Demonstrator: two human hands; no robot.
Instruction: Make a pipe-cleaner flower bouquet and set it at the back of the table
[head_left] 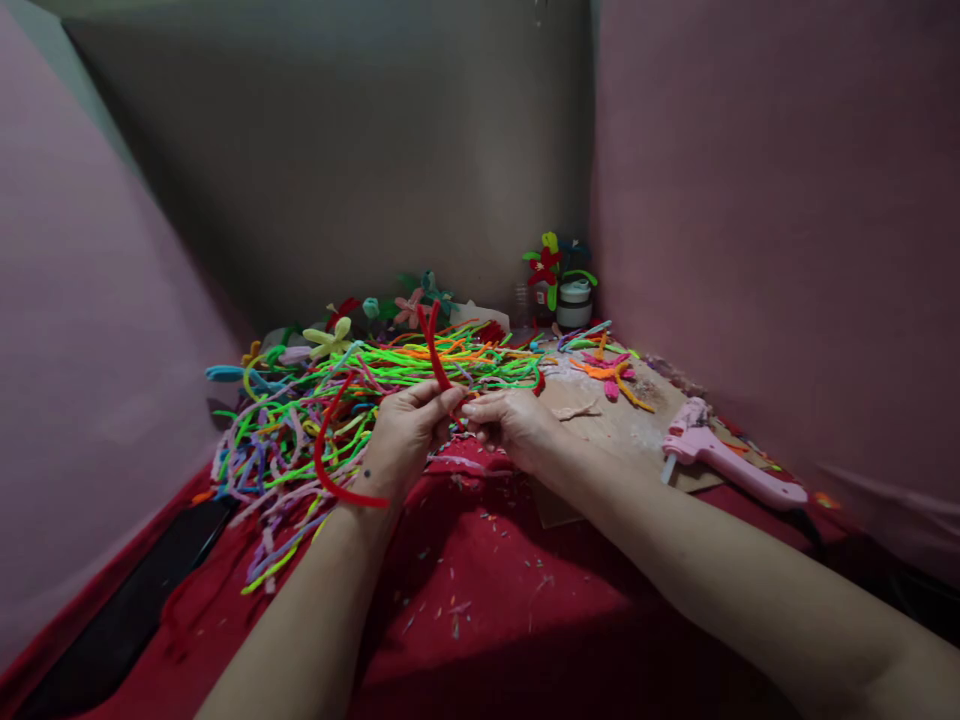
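My left hand [411, 425] pinches a red pipe cleaner [435, 350], whose two ends stand up crossed above the thumb. A curved red length [322, 455] hangs to the left of that wrist; whether it is the same piece I cannot tell. Close against it, my right hand [510, 420] has thumb and forefinger closed on the lower part of the red pipe cleaner, near the left fingertips. Behind and left of both hands spreads a big heap of pipe cleaners [277, 440] in green, pink, purple and orange.
A pink glue gun [727, 465] lies on a cardboard sheet [600, 430] at right, near an orange and pink pipe-cleaner flower [611, 375]. Finished flowers [546, 265] stand at the back by a lidded jar [575, 303]. Scraps dot the red cloth [480, 580]. A dark flat object [127, 610] lies left.
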